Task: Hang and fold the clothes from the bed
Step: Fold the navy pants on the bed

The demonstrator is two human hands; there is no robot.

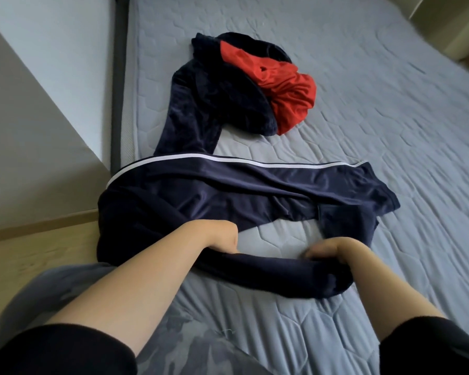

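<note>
On grey quilted mattress beside wall: right hand grips navy trousers; left hand fingers hidden, grip unclear.

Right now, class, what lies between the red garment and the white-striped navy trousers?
In the head view, bare quilted mattress; a dark plush garment runs alongside at left.

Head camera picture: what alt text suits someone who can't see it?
A person's right hand grips navy trousers with a white stripe on a blue-grey mattress; the left hand is hidden in them. Beyond lie red and dark clothes.
</note>
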